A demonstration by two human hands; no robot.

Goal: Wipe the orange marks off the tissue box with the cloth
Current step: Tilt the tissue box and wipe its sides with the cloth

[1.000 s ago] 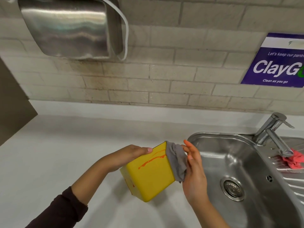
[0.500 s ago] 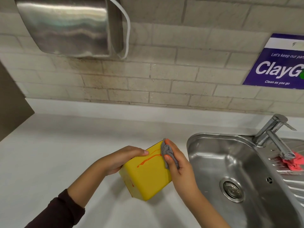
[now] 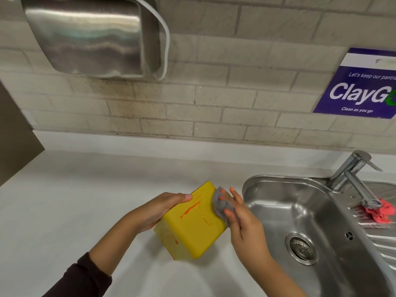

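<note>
Yellow tissue box (image 3: 190, 228) is held tilted above the white countertop (image 3: 64, 211), one corner pointing down, just left of the steel sink (image 3: 310, 211). Left hand (image 3: 154, 211) wraps the box's left side, thumb lying over the top face, fingers curled around it and closed firmly on the box. Right hand (image 3: 242, 219) is clamped on a bunched grey cloth (image 3: 221, 205), pressing it against the box's upper right edge; fingertips (image 3: 224, 192) sit on top of the cloth. Orange marks (image 3: 190, 209) streak the upward face, between the left thumb and the cloth, not covered by either. More orange on the lower left face (image 3: 171, 239), below the left hand. A faint wet-looking trace runs near the middle of the top face.

Off to the right: tap (image 3: 353, 179) over the drainer, pink rag (image 3: 379, 213) bunched under its spout. Steel wall dispenser (image 3: 90, 35) hangs above the counter; purple sign (image 3: 364, 88) on the brick tiles.
</note>
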